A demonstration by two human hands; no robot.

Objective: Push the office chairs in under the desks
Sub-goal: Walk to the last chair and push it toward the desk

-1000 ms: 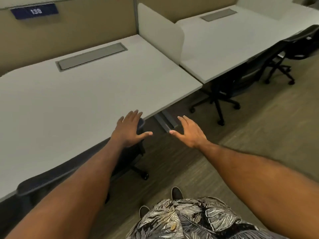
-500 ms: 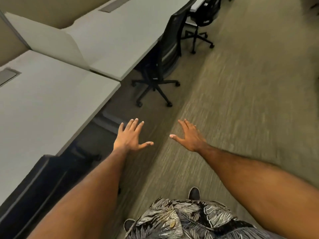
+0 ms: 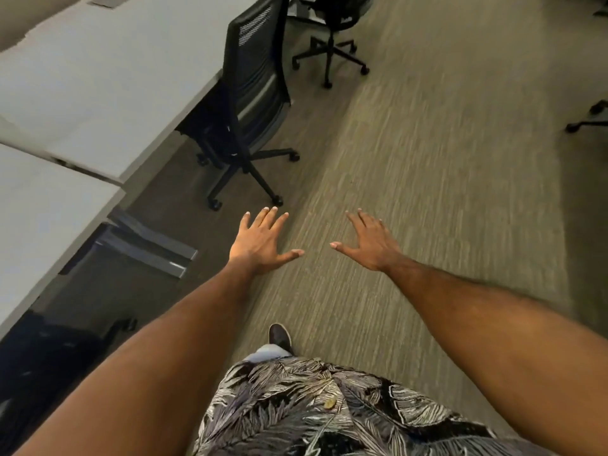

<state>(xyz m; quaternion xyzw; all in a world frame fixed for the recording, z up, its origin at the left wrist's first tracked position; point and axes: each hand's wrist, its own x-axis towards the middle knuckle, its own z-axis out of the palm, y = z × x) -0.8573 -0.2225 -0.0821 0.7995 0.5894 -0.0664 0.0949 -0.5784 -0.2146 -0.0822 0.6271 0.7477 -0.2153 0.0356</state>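
Note:
A black mesh-back office chair [image 3: 255, 77] stands at the edge of the second white desk [image 3: 98, 77], its wheeled base out on the carpet. Another black chair [image 3: 332, 24] stands farther back near the top. A dark chair [image 3: 49, 363] sits tucked under the near desk [image 3: 39, 218] at lower left. My left hand [image 3: 261, 241] and my right hand [image 3: 370, 241] are stretched forward over the carpet, fingers spread, holding nothing, short of the mesh chair's base.
Grey-brown carpet [image 3: 444, 159] fills the aisle to the right. A metal desk foot [image 3: 154, 248] sticks out at floor level left of my left hand. Part of another chair base [image 3: 589, 120] shows at the right edge. My shoe [image 3: 279, 335] is on the carpet below.
My view has swung right, away from the near desk toward the aisle. My left hand has left the tucked chair's back, and the mesh chair has come closer ahead.

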